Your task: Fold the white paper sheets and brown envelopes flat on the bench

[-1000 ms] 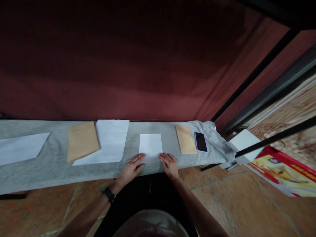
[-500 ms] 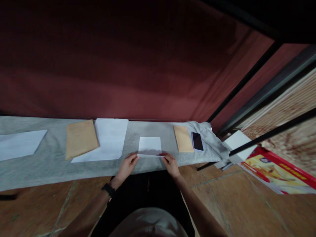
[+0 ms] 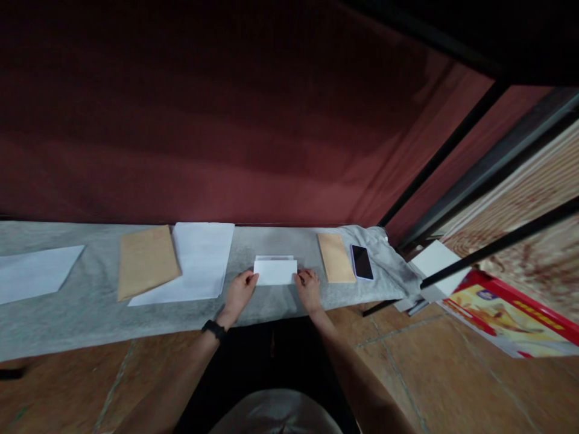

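A white sheet of paper (image 3: 275, 273) lies in front of me on the grey cloth, its near part folded up over the rest. A thin strip of the layer beneath shows along the far side. My left hand (image 3: 240, 292) pinches the left edge between thumb and fingers, and a dark watch sits on that wrist. At the opposite edge, my right hand (image 3: 309, 289) has its fingers closed on the paper too. To the right of the paper lies a narrow brown envelope (image 3: 336, 258).
A phone (image 3: 362, 262) rests beside the envelope. Leftward are a stack of white paper (image 3: 205, 259), a larger brown envelope (image 3: 147, 260) overlapping it and another white sheet (image 3: 38, 272). A red-and-yellow box (image 3: 511, 316) stands at the right, near black metal bars. A dark red curtain hangs behind.
Both hands have moved away from me, bringing the paper's near edge up and over. The sheet now looks about half as deep as before.
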Tool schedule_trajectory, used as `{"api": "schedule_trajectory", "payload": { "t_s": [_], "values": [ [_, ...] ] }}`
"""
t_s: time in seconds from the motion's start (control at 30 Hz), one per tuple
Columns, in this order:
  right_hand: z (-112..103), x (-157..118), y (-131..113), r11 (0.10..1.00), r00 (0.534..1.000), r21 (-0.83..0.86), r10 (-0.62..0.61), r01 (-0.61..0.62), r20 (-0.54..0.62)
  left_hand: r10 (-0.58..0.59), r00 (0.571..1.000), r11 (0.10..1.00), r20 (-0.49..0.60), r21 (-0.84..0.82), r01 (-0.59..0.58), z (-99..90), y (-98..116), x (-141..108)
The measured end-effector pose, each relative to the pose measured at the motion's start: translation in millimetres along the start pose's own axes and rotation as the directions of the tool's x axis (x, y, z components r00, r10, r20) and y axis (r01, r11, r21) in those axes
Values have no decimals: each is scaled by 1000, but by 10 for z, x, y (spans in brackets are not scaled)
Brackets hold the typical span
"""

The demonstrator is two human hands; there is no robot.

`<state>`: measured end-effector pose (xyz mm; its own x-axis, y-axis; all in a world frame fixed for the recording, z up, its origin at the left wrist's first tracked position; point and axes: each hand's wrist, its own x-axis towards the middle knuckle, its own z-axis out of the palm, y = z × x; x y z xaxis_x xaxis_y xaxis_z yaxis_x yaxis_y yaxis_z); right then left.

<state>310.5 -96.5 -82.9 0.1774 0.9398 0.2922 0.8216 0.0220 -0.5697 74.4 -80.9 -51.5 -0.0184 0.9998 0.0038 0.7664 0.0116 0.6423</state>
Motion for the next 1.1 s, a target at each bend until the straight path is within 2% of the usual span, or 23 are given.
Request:
{"api": "schedule_trajectory", "payload": {
  "t_s": [0.13,0.4,0.63,0.87,0.97,1.1],
  "values": [
    [59,73,-65,996,999,-87,31,-33,-26,-66,998,994,9,91,65,-27,108,122],
    [152,212,-105,975,999,-221,-8,-1,-39,-140,990,959,30,252,128,-51,247,295],
    [143,260,-158,953,1000,-301,-22,16,-18,-163,981,964,110,228,134,-69,202,328],
    [114,260,-210,960,1000,-279,10,-4,21,-166,981,939,97,320,127,-89,282,290],
    [166,183,-222,974,996,-207,-94,94,12,-151,983,936,102,335,109,-84,293,295],
    [249,44,-243,947,951,-121,-280,296,132,-157,983,936,97,332,117,-71,267,315]
  ]
}}
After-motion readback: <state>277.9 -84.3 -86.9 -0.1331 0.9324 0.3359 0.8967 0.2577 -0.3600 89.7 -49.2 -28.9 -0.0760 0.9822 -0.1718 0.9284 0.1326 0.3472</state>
